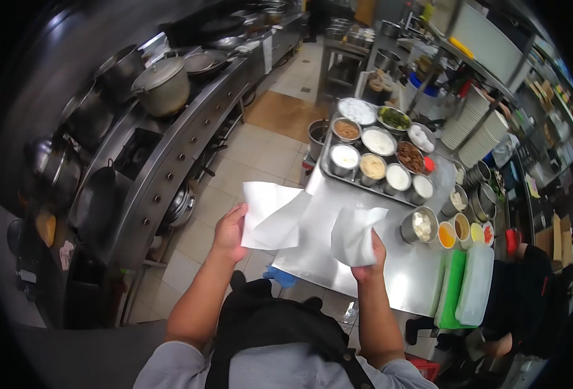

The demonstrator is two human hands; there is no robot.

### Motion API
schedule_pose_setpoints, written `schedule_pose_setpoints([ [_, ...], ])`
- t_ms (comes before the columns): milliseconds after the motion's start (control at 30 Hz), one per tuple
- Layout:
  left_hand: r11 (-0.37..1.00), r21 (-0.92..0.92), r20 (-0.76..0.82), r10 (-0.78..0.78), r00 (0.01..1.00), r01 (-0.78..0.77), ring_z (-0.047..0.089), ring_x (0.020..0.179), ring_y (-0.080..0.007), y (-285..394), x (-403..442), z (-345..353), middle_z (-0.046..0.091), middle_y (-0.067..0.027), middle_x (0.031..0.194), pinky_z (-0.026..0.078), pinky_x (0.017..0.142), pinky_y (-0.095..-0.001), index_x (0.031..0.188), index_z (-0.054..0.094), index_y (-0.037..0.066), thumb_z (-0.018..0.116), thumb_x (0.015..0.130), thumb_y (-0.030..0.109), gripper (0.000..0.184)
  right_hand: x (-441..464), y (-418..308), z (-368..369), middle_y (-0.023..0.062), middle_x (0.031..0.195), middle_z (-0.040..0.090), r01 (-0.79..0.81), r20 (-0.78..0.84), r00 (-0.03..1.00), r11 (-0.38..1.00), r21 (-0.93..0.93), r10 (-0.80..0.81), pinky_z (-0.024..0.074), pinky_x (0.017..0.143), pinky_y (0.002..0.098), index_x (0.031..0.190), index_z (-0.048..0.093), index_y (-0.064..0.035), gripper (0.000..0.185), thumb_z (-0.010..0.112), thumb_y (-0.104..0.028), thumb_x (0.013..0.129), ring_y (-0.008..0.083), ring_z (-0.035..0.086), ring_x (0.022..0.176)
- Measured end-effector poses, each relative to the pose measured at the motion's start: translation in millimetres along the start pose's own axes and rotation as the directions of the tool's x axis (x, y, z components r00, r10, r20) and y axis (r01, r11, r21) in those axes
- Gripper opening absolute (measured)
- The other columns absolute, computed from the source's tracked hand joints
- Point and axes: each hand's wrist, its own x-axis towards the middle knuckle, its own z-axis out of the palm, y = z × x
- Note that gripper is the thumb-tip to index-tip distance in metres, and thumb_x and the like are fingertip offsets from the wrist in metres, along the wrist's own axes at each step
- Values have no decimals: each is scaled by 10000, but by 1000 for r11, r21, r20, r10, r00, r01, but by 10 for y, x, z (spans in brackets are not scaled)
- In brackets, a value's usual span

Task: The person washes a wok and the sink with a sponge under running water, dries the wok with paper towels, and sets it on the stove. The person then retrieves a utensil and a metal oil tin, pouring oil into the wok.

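Note:
My left hand is closed on the left edge of a white paper sheet, which is held up over the floor and the near left edge of the steel table. Another white paper sheet, curved and partly folded, is in my right hand, whose fingers are partly hidden by it. The two sheets are apart, both above the near part of the table. To the right of my right hand stands a metal container with white pieces in it.
A tray of bowls with powders and other foods lies beyond the sheets. Green and clear containers stand at the table's right end. Stoves with a lidded pot line the left. A person in dark clothes is at the right.

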Motion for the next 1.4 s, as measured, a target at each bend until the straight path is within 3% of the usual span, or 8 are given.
schedule_pose_setpoints([
  [267,994,-89,-135,-71,988,59,595,956,-216,727,-5,-1816,615,-104,1007,461,893,-364,1039,516,25,439,921,150,188,372,2266,682,17,778,564,106,173,967,325,-940,185,433,651,259,1199,507,-46,377,558,-258,891,126,539,693],
  [400,985,-148,-180,-119,976,93,582,980,-222,1013,50,-2496,603,-110,1029,444,915,-378,1044,513,19,457,917,182,214,603,3157,1491,168,857,618,324,180,833,-197,-925,524,495,663,414,1401,262,-83,799,652,-437,800,355,623,757],
  [633,968,-79,-239,-248,939,236,568,1022,-245,1488,476,-3294,574,-105,1086,457,870,-397,1117,504,48,540,895,208,276,1166,4410,1156,129,907,631,349,234,923,-404,-846,307,493,692,434,1298,425,-121,605,655,-281,762,323,634,819],
  [833,938,68,-319,-304,898,341,550,1067,-279,1482,1031,-3593,565,-130,1119,459,842,-406,1134,489,50,522,914,233,287,1891,4894,256,164,904,666,-192,-216,976,348,-918,-32,476,780,342,1045,606,12,302,623,-196,827,244,627,847],
  [967,907,144,-376,-320,870,396,606,960,-295,1519,1164,-3854,595,-146,1056,485,774,-396,1132,487,26,585,879,241,346,2481,4399,-193,230,1121,594,-668,-792,486,427,-609,-370,421,881,376,1116,560,86,596,682,-391,780,284,565,1019],
  [1100,834,209,-536,-339,774,510,608,930,-298,1505,1112,-4445,591,-150,1069,497,745,-404,1098,507,58,551,893,297,318,2744,4025,-1832,146,1182,586,-208,-883,281,875,-438,-375,416,905,365,1166,551,63,491,616,-297,839,245,553,1041],
  [1267,761,167,-679,-372,633,627,608,893,-285,1477,1127,-4935,593,-131,1042,492,723,-395,1099,507,71,545,890,310,320,2611,3328,-1919,189,1088,607,-155,-899,-137,906,-394,-415,470,830,407,1054,602,58,445,612,-329,835,293,607,925],
  [1400,697,234,-700,-363,616,678,614,858,-247,1434,1423,-4854,604,-130,1024,486,690,-347,1117,498,45,546,895,288,332,2584,3111,-2488,295,1158,550,-746,-319,-146,316,-586,-936,447,894,460,1156,530,91,528,575,-336,849,417,556,1049],
])
